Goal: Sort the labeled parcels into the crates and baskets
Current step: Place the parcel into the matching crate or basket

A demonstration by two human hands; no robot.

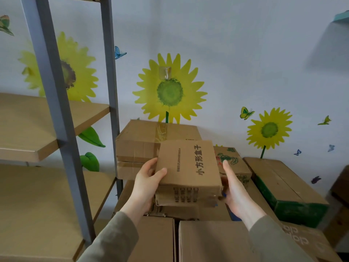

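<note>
1. A small brown cardboard box with black printed characters on its top (188, 163) is held between both hands, above a pile of other cartons and in front of the wall.
2. The left hand (145, 184) grips the box's left edge. Its thumb (160, 172) lies curled over the top face, and the other fingers are hidden behind the side.
3. The right hand (234, 190) presses flat against the box's right side with its fingers straight and pointing away from the person. It does not wrap round the box.
4. The box is tilted, its near edge lower than its far edge. Its front face shows rows of dark print.
5. Just behind it, to the left, sits a large brown taped carton (143, 137). To its right lies a brown carton with green and red print (232, 159).
6. Further right rests a long brown carton with green sides (294, 205).
7. Two plain brown cartons (156, 241) stand side by side nearest the person.
8. A grey metal rack (56, 110) with tan wooden shelf boards (28, 125) stands on the left.
9. Yellow sunflower stickers (170, 89) decorate the pale wall.
</note>
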